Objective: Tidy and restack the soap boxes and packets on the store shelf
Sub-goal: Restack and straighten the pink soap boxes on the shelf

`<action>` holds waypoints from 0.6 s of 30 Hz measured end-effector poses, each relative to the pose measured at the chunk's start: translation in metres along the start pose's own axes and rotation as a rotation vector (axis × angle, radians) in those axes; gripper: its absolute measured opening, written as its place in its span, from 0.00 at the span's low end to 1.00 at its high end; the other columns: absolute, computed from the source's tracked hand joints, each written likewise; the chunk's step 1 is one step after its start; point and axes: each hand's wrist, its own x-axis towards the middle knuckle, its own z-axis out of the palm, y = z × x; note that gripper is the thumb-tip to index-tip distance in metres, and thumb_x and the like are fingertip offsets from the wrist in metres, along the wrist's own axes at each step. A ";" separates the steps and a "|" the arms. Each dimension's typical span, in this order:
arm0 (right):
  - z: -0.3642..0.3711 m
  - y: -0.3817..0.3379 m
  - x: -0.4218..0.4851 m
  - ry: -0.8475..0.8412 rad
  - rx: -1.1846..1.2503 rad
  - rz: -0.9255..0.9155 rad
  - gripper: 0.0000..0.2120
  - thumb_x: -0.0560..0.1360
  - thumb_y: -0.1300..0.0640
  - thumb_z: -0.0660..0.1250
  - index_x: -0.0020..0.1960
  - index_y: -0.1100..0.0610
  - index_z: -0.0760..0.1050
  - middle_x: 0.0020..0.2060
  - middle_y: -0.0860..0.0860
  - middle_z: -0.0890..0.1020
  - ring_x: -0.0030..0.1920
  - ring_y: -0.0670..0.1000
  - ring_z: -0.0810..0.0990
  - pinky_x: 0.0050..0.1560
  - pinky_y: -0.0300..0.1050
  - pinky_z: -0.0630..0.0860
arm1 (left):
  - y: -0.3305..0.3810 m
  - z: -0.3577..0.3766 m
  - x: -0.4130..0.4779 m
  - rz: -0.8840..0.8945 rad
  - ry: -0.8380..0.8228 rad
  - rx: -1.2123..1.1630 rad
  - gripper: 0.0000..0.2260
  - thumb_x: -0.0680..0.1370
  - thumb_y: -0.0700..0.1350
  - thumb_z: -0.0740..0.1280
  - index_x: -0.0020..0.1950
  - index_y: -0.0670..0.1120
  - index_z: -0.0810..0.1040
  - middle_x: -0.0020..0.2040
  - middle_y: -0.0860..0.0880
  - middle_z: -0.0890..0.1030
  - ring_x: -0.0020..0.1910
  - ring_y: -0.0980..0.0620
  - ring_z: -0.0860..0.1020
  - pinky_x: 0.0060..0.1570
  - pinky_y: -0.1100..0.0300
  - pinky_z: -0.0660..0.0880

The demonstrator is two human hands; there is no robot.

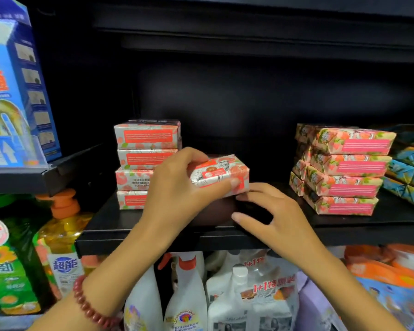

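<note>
Soap box point(221, 174) pinched in my left hand point(177, 189); right hand point(275, 211) loose, empty. I think it goes flat on the left pile point(146, 139).

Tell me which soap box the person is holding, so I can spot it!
On the black metal shelf, look in the gap between the orange-labelled stack of wrapped soap boxes and the pink-labelled stack. There the left hand grips one flowery white-and-orange soap box. Only it is tilted, apart from both stacks, with its picture face showing.
</note>
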 end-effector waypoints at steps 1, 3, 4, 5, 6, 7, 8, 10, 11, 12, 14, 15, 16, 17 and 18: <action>-0.003 0.000 -0.004 -0.030 0.006 -0.004 0.18 0.69 0.44 0.71 0.55 0.51 0.80 0.55 0.40 0.76 0.56 0.36 0.73 0.57 0.27 0.67 | 0.001 0.006 0.006 0.012 -0.003 0.014 0.22 0.63 0.61 0.77 0.50 0.52 0.77 0.43 0.58 0.79 0.44 0.62 0.78 0.42 0.64 0.76; -0.006 0.001 -0.011 -0.119 -0.004 -0.004 0.20 0.67 0.41 0.72 0.56 0.50 0.80 0.54 0.39 0.77 0.57 0.35 0.73 0.58 0.28 0.68 | 0.001 0.019 0.018 0.030 -0.007 0.043 0.23 0.64 0.59 0.76 0.53 0.49 0.78 0.46 0.55 0.80 0.46 0.59 0.78 0.45 0.56 0.77; -0.006 0.002 -0.013 -0.151 -0.041 -0.008 0.21 0.67 0.41 0.72 0.56 0.50 0.80 0.55 0.39 0.78 0.57 0.36 0.73 0.59 0.31 0.69 | 0.001 0.025 0.024 0.032 -0.008 0.053 0.24 0.65 0.60 0.76 0.55 0.48 0.77 0.48 0.55 0.79 0.47 0.58 0.77 0.45 0.57 0.77; -0.006 0.003 -0.015 -0.162 -0.080 -0.011 0.21 0.67 0.42 0.72 0.57 0.49 0.79 0.56 0.40 0.78 0.58 0.38 0.73 0.60 0.34 0.69 | 0.001 0.030 0.029 0.032 -0.012 0.059 0.26 0.65 0.60 0.75 0.57 0.49 0.76 0.50 0.55 0.78 0.48 0.58 0.77 0.45 0.61 0.76; -0.005 0.003 -0.015 -0.156 -0.104 -0.011 0.21 0.67 0.43 0.72 0.58 0.49 0.79 0.56 0.40 0.78 0.58 0.38 0.74 0.60 0.36 0.69 | 0.000 0.036 0.035 0.029 -0.017 0.066 0.28 0.66 0.61 0.75 0.60 0.49 0.74 0.51 0.55 0.77 0.49 0.58 0.76 0.44 0.66 0.74; -0.005 0.003 -0.016 -0.147 -0.117 -0.008 0.21 0.67 0.43 0.72 0.58 0.49 0.79 0.56 0.40 0.78 0.58 0.39 0.74 0.61 0.37 0.69 | -0.002 0.040 0.041 0.028 -0.024 0.080 0.29 0.66 0.61 0.74 0.61 0.49 0.73 0.52 0.56 0.76 0.49 0.58 0.75 0.43 0.70 0.71; -0.005 0.003 -0.016 -0.140 -0.123 -0.008 0.21 0.67 0.43 0.72 0.58 0.49 0.79 0.56 0.40 0.79 0.58 0.39 0.74 0.61 0.37 0.69 | -0.003 0.044 0.047 0.031 -0.034 0.103 0.29 0.66 0.61 0.74 0.62 0.49 0.73 0.52 0.56 0.75 0.49 0.58 0.75 0.43 0.71 0.70; -0.004 0.004 -0.016 -0.142 -0.132 -0.011 0.22 0.67 0.43 0.72 0.58 0.49 0.79 0.57 0.41 0.78 0.59 0.40 0.73 0.61 0.36 0.69 | -0.008 0.051 0.059 0.040 -0.069 0.175 0.29 0.67 0.61 0.74 0.62 0.48 0.73 0.53 0.54 0.76 0.49 0.58 0.74 0.43 0.71 0.70; -0.004 0.004 -0.017 -0.144 -0.134 -0.010 0.22 0.67 0.42 0.72 0.59 0.49 0.79 0.58 0.41 0.78 0.59 0.39 0.73 0.61 0.36 0.69 | -0.010 0.053 0.063 0.041 -0.089 0.220 0.29 0.67 0.61 0.74 0.62 0.47 0.73 0.54 0.52 0.77 0.49 0.58 0.74 0.44 0.70 0.71; -0.003 0.004 -0.017 -0.145 -0.137 -0.008 0.22 0.67 0.42 0.72 0.59 0.49 0.78 0.58 0.40 0.78 0.59 0.39 0.73 0.61 0.35 0.68 | -0.013 0.055 0.067 0.036 -0.108 0.259 0.29 0.67 0.60 0.73 0.62 0.46 0.74 0.54 0.51 0.77 0.49 0.57 0.75 0.45 0.67 0.72; -0.003 0.004 -0.019 -0.142 -0.157 -0.009 0.22 0.68 0.41 0.71 0.59 0.48 0.78 0.58 0.40 0.78 0.59 0.40 0.73 0.60 0.34 0.68 | -0.017 0.057 0.072 0.003 -0.136 0.285 0.29 0.68 0.60 0.73 0.62 0.44 0.75 0.54 0.49 0.79 0.49 0.55 0.77 0.48 0.61 0.75; -0.002 0.004 -0.020 -0.145 -0.175 -0.011 0.22 0.68 0.41 0.70 0.60 0.48 0.78 0.58 0.40 0.78 0.59 0.40 0.73 0.59 0.33 0.67 | -0.018 0.057 0.073 -0.016 -0.142 0.277 0.28 0.68 0.60 0.73 0.61 0.44 0.76 0.53 0.49 0.80 0.49 0.54 0.77 0.49 0.59 0.76; -0.002 0.004 -0.021 -0.148 -0.189 -0.013 0.22 0.69 0.41 0.70 0.60 0.49 0.78 0.58 0.40 0.78 0.59 0.40 0.73 0.57 0.32 0.66 | -0.019 0.056 0.074 -0.025 -0.149 0.276 0.28 0.69 0.60 0.73 0.60 0.43 0.77 0.53 0.48 0.80 0.49 0.53 0.78 0.50 0.58 0.77; -0.002 0.003 -0.022 -0.149 -0.197 -0.012 0.22 0.69 0.41 0.70 0.60 0.49 0.78 0.58 0.41 0.78 0.59 0.40 0.73 0.57 0.32 0.66 | -0.018 0.055 0.076 -0.020 -0.162 0.292 0.27 0.69 0.59 0.72 0.61 0.43 0.77 0.53 0.48 0.81 0.50 0.52 0.78 0.52 0.57 0.76; -0.002 0.003 -0.022 -0.150 -0.197 -0.009 0.22 0.69 0.41 0.70 0.60 0.49 0.78 0.58 0.41 0.78 0.59 0.41 0.73 0.56 0.32 0.66 | -0.017 0.054 0.077 0.000 -0.179 0.324 0.26 0.70 0.58 0.72 0.61 0.42 0.78 0.54 0.47 0.81 0.52 0.51 0.78 0.53 0.56 0.75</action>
